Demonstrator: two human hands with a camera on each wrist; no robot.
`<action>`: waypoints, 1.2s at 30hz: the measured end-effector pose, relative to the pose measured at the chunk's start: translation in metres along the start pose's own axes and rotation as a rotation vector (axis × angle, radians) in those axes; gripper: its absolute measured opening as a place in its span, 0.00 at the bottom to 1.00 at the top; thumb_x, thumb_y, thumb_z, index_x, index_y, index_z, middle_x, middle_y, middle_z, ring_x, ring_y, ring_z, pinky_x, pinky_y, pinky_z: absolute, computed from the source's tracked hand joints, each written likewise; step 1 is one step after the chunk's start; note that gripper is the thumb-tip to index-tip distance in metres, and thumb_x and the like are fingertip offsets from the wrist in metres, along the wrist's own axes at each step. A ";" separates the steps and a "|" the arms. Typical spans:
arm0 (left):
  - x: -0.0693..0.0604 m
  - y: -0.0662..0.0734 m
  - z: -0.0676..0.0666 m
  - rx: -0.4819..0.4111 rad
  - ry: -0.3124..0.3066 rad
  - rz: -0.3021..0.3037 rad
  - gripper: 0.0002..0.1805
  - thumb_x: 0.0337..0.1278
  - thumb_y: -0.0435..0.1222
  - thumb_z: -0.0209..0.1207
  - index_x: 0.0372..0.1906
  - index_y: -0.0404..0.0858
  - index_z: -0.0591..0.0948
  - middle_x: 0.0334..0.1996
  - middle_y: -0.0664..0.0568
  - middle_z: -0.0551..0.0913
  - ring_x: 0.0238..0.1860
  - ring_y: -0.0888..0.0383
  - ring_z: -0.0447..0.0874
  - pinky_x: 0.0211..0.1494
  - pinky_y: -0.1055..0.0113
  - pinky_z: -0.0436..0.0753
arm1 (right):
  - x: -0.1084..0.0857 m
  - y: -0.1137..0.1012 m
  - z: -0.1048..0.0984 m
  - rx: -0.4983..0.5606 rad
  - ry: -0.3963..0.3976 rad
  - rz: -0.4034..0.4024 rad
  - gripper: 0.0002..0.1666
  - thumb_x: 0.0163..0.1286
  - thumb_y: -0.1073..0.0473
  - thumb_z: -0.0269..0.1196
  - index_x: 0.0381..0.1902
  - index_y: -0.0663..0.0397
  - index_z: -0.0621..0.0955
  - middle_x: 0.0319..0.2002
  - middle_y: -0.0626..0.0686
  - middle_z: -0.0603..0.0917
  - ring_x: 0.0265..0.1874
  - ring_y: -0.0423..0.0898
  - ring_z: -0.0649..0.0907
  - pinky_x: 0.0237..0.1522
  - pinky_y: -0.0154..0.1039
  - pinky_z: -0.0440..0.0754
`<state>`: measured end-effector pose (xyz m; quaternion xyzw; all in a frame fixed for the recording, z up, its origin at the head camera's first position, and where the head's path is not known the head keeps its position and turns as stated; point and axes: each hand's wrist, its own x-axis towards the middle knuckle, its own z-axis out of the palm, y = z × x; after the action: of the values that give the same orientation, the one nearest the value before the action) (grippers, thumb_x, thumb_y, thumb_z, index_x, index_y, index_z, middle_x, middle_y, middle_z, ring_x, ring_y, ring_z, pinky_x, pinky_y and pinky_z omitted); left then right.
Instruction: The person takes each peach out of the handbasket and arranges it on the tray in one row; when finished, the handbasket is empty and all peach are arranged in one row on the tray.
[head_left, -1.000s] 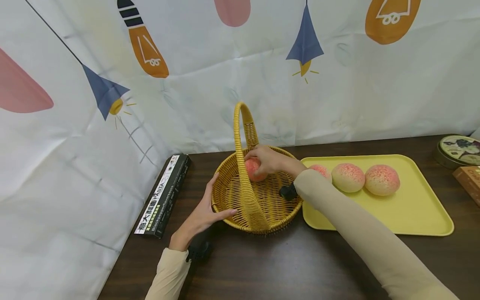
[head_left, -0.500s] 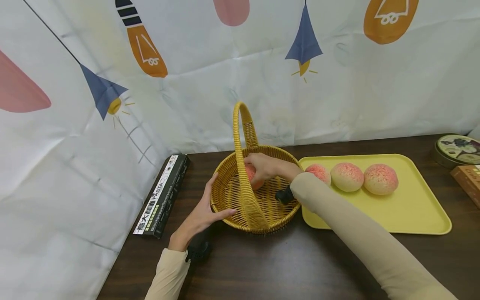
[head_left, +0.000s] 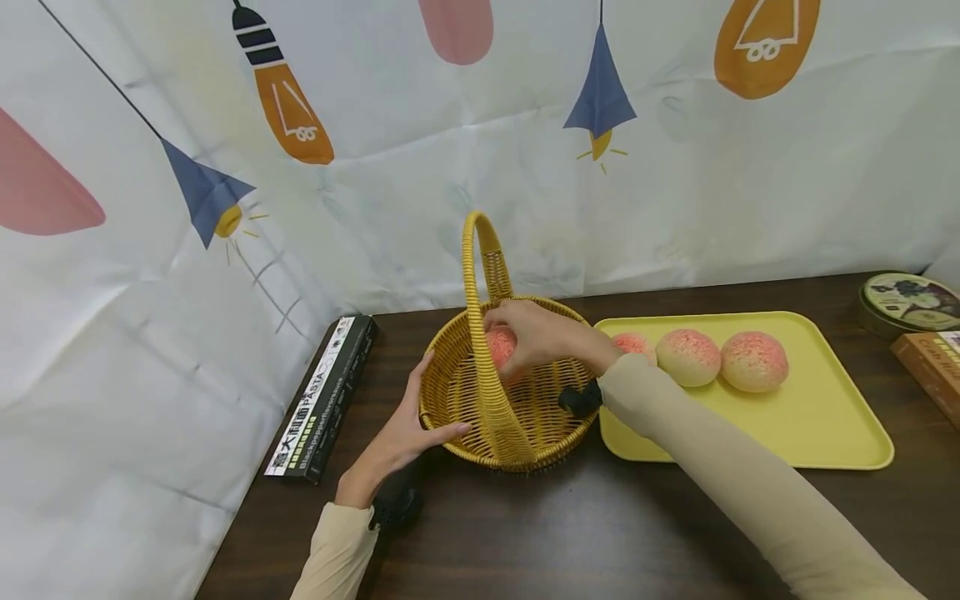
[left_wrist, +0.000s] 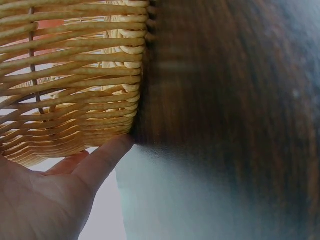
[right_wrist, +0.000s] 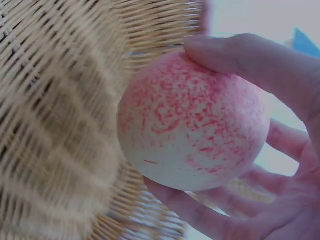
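In the head view a yellow wicker basket [head_left: 441,371] with a tall arched handle [head_left: 487,392] stands on the dark table. My left hand [head_left: 401,433] rests against its left side, fingers extended along the outside and thumb near the front rim; the left wrist view shows this hand [left_wrist: 45,200] touching the woven wall. Inside the basket, behind the handle, my right hand [head_left: 534,333] holds a pink-speckled peach [head_left: 501,343]. The right wrist view shows thumb and fingers round the pale peach [right_wrist: 195,120], close to the wicker. Several more peaches [head_left: 753,362] sit on a yellow tray [head_left: 817,417].
Left of the basket lies a black pasta box [head_left: 322,400]. A round tin [head_left: 911,302] and a brown box [head_left: 933,367] stand at the far right. Behind the table hangs a white printed cloth [head_left: 390,233]. The right forearm crosses the tray's front left part.
The right hand, still gripping the peach, has shifted slightly left towards the basket handle; it dipped, then rose a little. The left hand stays at the basket's side. The head view has shifted slightly.
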<state>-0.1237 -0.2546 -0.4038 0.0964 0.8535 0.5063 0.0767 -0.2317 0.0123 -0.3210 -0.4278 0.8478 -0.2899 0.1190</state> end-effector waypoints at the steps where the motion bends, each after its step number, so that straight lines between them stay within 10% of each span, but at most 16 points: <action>1: 0.000 0.000 0.000 0.003 0.002 -0.003 0.67 0.56 0.49 0.76 0.86 0.51 0.38 0.82 0.41 0.47 0.78 0.40 0.56 0.76 0.39 0.59 | -0.006 -0.002 -0.004 0.006 0.032 -0.004 0.34 0.58 0.53 0.80 0.62 0.53 0.82 0.57 0.56 0.80 0.53 0.53 0.80 0.53 0.50 0.82; 14: 0.004 -0.001 0.004 -0.005 -0.017 -0.009 0.67 0.57 0.48 0.75 0.86 0.52 0.36 0.84 0.40 0.42 0.80 0.39 0.53 0.76 0.39 0.59 | -0.142 0.013 -0.067 0.033 0.380 0.039 0.36 0.55 0.61 0.83 0.61 0.53 0.83 0.55 0.54 0.78 0.47 0.48 0.80 0.41 0.40 0.87; 24: 0.004 -0.001 0.004 -0.004 -0.002 -0.002 0.67 0.56 0.47 0.76 0.86 0.50 0.37 0.83 0.40 0.42 0.79 0.38 0.54 0.76 0.38 0.58 | -0.241 0.063 -0.090 -0.145 0.610 0.311 0.45 0.46 0.66 0.85 0.64 0.57 0.81 0.56 0.57 0.78 0.40 0.20 0.73 0.36 0.14 0.71; 36: 0.002 0.000 0.003 0.001 0.013 -0.018 0.67 0.56 0.48 0.76 0.86 0.52 0.37 0.84 0.40 0.42 0.80 0.38 0.53 0.76 0.38 0.57 | -0.303 0.110 -0.081 -0.097 0.674 0.617 0.43 0.57 0.57 0.82 0.65 0.64 0.75 0.52 0.63 0.73 0.27 0.25 0.72 0.22 0.33 0.74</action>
<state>-0.1250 -0.2519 -0.4052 0.0855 0.8552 0.5056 0.0758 -0.1569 0.3357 -0.3353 -0.0421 0.9396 -0.3238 -0.1026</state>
